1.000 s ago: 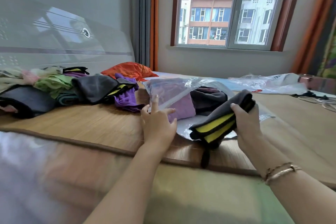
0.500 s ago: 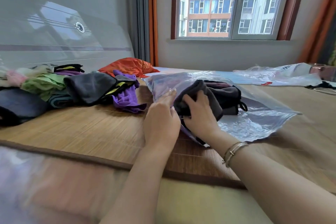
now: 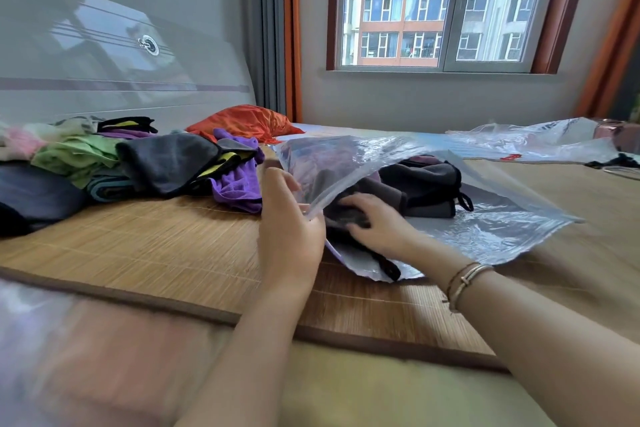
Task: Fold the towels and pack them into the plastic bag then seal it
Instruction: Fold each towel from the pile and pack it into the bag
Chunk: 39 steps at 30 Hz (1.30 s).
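Clear plastic bag (image 3: 485,229) held open at its mouth; dark towel (image 3: 349,215) going in.

Left hand (image 3: 289,229) pinches the bag's upper film and lifts it; right hand (image 3: 377,222), inside the mouth, lies over the folded dark towel with fingers curled on it. Towel sits just inside, touching the packed towels (image 3: 426,187) deeper in. Advice: keep the film raised, slide the towel flat against the stack, tuck in its trailing loop. Unfolded pile (image 3: 138,163) waits on the woven mat (image 3: 156,246). Hidden: right fingertips, bag's seal strip, count of towels inside.
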Available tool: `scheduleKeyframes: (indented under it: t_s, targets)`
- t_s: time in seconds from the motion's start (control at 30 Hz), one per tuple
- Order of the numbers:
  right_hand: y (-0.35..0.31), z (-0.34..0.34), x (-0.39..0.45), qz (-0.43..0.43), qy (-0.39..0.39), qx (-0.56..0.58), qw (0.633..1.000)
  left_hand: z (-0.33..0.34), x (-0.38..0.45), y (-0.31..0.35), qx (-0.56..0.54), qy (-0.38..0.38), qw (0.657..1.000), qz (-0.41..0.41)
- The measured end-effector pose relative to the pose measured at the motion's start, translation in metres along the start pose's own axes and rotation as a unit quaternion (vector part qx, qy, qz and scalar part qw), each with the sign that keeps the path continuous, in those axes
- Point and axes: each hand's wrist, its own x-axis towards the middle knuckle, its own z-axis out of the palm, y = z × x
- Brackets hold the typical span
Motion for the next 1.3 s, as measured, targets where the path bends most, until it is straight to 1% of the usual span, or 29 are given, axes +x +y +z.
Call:
scheduleKeyframes:
  t_s: [0.03, 0.07, 0.1, 0.17, 0.27, 0.33, 0.47, 0.53, 0.67, 0.73, 0.87, 0.93, 1.03, 1.1, 1.17, 1.3]
  targets:
    - [0.0, 0.008, 0.001, 0.001, -0.065, -0.047, 0.997, 0.001, 0.002, -0.003, 0.006, -0.012, 1.0, -0.006]
    - [-0.001, 0.014, 0.001, 0.013, -0.108, -0.094, 0.99, 0.003, 0.004, -0.006, 0.015, -0.034, 0.999, -0.01]
    - [-0.003, 0.019, 0.003, 0.013, -0.127, -0.132, 0.983, 0.005, 0.006, -0.009, 0.02, -0.055, 0.998, -0.014]
    - [-0.005, 0.024, 0.01, 0.004, -0.128, -0.169, 0.977, 0.004, 0.011, -0.008, 0.004, -0.065, 0.998, -0.011]
    - [-0.008, 0.029, 0.033, 0.028, -0.117, -0.19, 0.974, -0.002, 0.02, -0.003, -0.033, -0.033, 0.999, -0.009]
    - [-0.012, 0.031, 0.051, 0.047, -0.112, -0.212, 0.97, -0.004, 0.028, -0.005, -0.024, -0.021, 0.999, -0.018]
    - [-0.017, 0.042, 0.091, 0.093, -0.144, -0.26, 0.95, -0.001, 0.038, -0.013, -0.015, -0.02, 0.999, -0.021]
    - [-0.012, 0.051, 0.113, 0.115, -0.146, -0.283, 0.941, 0.0, 0.039, -0.014, -0.018, -0.018, 0.999, -0.02]
    - [-0.002, 0.06, 0.132, 0.133, -0.147, -0.276, 0.941, -0.001, 0.036, -0.015, -0.014, -0.019, 1.0, -0.015]
    - [0.002, 0.059, 0.126, 0.106, -0.139, -0.263, 0.949, -0.003, 0.036, -0.017, -0.018, -0.028, 0.999, -0.015]
    - [0.005, 0.042, 0.091, 0.049, -0.123, -0.186, 0.974, -0.01, 0.032, -0.012, -0.044, -0.064, 0.997, -0.012]
    - [0.0, 0.032, 0.066, 0.045, -0.12, -0.167, 0.978, -0.013, 0.027, -0.008, -0.056, -0.074, 0.995, -0.021]
    - [-0.016, 0.02, 0.019, 0.038, -0.098, -0.126, 0.986, -0.018, 0.019, -0.006, -0.063, -0.095, 0.992, -0.055]
    - [-0.031, 0.011, -0.015, 0.014, -0.065, -0.12, 0.991, -0.025, 0.01, -0.006, -0.06, -0.1, 0.99, -0.079]
    - [-0.046, 0.001, -0.043, -0.021, -0.011, -0.127, 0.992, -0.036, 0.0, -0.005, -0.07, -0.092, 0.989, -0.089]
    - [-0.087, -0.011, -0.076, -0.076, 0.086, -0.163, 0.98, -0.067, -0.012, -0.008, -0.053, -0.057, 0.991, -0.11]
